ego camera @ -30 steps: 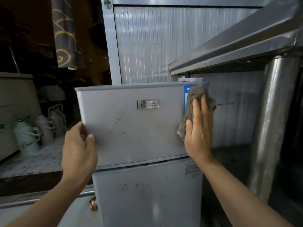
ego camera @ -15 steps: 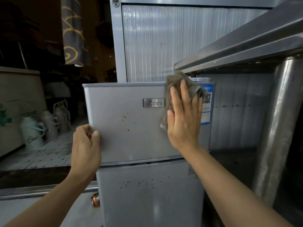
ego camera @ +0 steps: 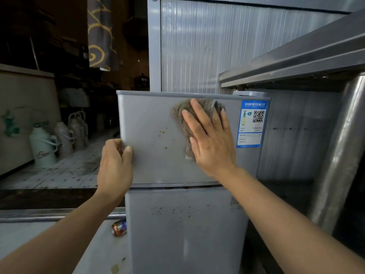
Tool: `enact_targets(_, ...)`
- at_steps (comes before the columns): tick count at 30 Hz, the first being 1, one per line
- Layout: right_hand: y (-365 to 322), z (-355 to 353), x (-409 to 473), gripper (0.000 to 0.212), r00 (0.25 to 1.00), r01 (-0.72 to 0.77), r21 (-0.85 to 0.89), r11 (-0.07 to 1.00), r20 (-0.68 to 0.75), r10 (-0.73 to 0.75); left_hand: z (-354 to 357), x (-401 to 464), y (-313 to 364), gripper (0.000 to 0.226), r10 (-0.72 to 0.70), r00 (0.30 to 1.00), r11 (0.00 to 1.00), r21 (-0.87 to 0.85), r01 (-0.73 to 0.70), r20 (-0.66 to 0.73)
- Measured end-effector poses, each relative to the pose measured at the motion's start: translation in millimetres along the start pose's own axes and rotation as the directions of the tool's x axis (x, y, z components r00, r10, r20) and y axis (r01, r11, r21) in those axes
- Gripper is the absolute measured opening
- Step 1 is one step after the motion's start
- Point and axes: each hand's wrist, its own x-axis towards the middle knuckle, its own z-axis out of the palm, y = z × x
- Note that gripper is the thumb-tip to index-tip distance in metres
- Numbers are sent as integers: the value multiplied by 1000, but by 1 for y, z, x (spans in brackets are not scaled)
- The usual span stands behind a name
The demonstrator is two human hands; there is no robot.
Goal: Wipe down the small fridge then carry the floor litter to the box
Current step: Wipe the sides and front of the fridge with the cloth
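Dim kitchen, corrugated wall behind. Right hand [ego camera: 212, 139] flat, pressing rag [ego camera: 183, 115] to fridge [ego camera: 154, 119] upper door; the rag has slid left from the label [ego camera: 251, 123] edge to mid-door. Left hand [ego camera: 116, 165] still grips the door's left edge. Spots [ego camera: 163, 133] just left remain; lower door unwiped. Can [ego camera: 119, 227] on floor.
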Motion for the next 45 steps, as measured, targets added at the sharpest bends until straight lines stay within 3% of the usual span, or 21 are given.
enact_targets(4,-38,20,-8,61,997,-37,64,997,-64,41,0,1,-3,16,5,1000,1000,-22,-6,-6)
enact_targets(8,-60,31,-63,63,972,227,12,974,59,-228,-5,1,0,12,-6,1000,999,-53,6,-2)
enact_targets(12,-52,19,-55,65,933,336,-40,941,149,-327,-14,-4,-4,22,-30,996,994,-103,39,89)
enact_targets(14,-49,13,-18,65,957,279,-60,958,103,-273,-19,-11,-11,25,-59,987,989,-124,79,152)
enact_targets(17,-54,10,41,62,999,51,-27,998,-3,-51,-23,-20,-25,26,-154,954,975,-118,189,257)
enact_targets(19,-68,17,46,60,999,-19,-12,1000,-27,19,-26,-24,-30,27,-194,926,963,-117,243,324)
enact_targets(21,-85,29,16,62,996,87,-24,996,18,-87,-30,-25,-33,30,-192,913,956,-140,257,361)
enact_targets(24,-103,40,-42,60,929,342,-20,940,155,-335,-36,-26,-33,29,-164,908,946,-200,256,385)
enact_targets(28,-101,35,-44,61,890,400,-29,916,250,-381,-42,-26,-32,28,-142,887,931,-246,271,439)
enact_targets(30,-101,25,-14,61,918,351,-55,935,218,-332,-42,-25,-33,29,-144,885,926,-256,279,443)
enact_targets(33,-103,11,60,55,990,129,-40,991,66,-126,-39,-27,-40,34,-163,876,914,-265,308,454)
enact_targets(35,-109,7,93,48,994,111,-36,993,24,-110,-38,-25,-47,40,-173,870,902,-281,328,461)
enact_targets(38,-120,16,90,38,974,223,-102,970,55,-218,-38,-22,-55,38,-230,869,846,-352,401,438)
enact_targets(42,-140,38,23,34,896,428,-112,897,181,-405,-34,-32,-69,44,-373,849,707,-477,521,375)
enact_targets(45,-154,51,-29,35,875,441,-76,894,257,-409,-38,-50,-81,49,-405,827,686,-468,557,390)
